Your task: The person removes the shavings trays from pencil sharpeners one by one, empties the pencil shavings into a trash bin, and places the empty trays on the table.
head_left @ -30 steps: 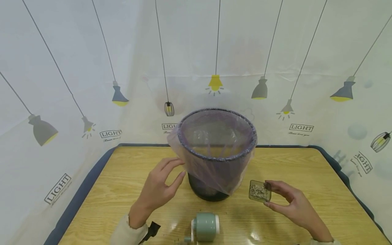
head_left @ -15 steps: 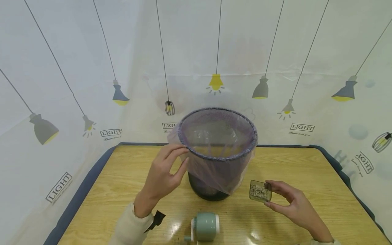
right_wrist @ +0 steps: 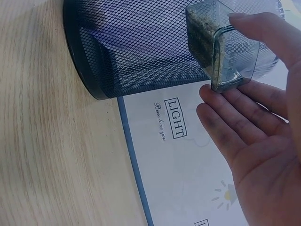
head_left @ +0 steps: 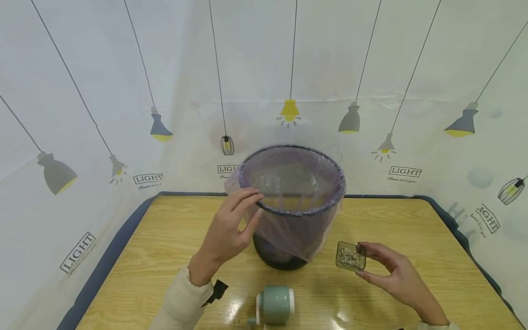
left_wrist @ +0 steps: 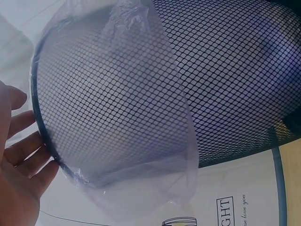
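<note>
tabletop [head_left: 165, 238], 1 bin [head_left: 270, 255], 1 held container [head_left: 350, 248]

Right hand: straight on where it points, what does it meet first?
Likely the mesh bin, with the clear container in the hand leading; depth between container and bin is unclear.

Black mesh bin [head_left: 282, 261], lilac liner [head_left: 294, 231], muted green sharpener [head_left: 276, 304], smoky green container [head_left: 349, 257]

On the wood-grained table [head_left: 136, 266] in front of me stands a black mesh bin [head_left: 274, 254] (upright, base down); nearer me sits a green cranked device [head_left: 276, 305].
</note>
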`<action>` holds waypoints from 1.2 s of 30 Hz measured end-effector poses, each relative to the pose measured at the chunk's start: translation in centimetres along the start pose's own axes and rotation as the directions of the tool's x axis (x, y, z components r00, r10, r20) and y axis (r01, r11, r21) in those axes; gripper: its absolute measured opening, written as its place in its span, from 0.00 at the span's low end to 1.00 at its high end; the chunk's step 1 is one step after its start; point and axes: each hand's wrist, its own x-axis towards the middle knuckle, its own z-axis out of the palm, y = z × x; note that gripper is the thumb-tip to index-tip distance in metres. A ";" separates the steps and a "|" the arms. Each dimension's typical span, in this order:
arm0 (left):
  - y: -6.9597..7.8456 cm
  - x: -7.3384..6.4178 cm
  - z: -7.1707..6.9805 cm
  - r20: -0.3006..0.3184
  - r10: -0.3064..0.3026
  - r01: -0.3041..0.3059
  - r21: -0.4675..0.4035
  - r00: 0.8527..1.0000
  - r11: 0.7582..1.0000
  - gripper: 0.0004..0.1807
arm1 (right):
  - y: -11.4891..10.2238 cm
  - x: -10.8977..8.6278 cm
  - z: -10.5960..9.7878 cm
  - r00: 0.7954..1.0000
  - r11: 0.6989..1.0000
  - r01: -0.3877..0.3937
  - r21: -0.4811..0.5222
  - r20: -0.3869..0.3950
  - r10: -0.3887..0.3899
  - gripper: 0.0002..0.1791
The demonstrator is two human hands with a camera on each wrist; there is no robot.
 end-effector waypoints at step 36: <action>-0.1 -0.9 0.3 0.048 -0.025 0.023 0.044 0.999 0.999 0.22 | -1.9 2.2 -2.7 0.991 0.993 0.025 -0.111 -0.127 -0.039 0.36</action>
